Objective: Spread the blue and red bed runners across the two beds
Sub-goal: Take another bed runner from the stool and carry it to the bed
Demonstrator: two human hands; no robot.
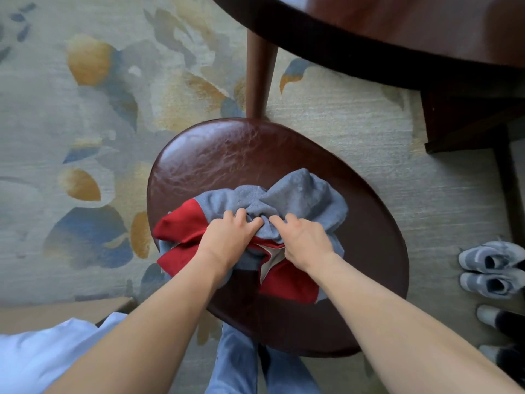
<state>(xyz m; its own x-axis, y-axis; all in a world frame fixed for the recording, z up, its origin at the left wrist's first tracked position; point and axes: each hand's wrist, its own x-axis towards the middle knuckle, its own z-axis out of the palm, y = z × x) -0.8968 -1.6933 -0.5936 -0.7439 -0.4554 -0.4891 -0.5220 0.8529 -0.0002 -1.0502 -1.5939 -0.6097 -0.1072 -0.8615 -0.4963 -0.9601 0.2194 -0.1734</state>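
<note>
Gathering the bundled bed runners [255,223] off the leather stool [227,155]; left hand [227,237] and right hand [305,243] have fingers curled into the blue cloth; next, lifting both clear toward the beds, unseen here.

Blue-grey and red runners [255,220] (floral carpet [85,109])

The bundled runners [255,223] lie on the stool [227,149]; behind the stool stands the table [397,32], shoes [491,268] to its right.
</note>
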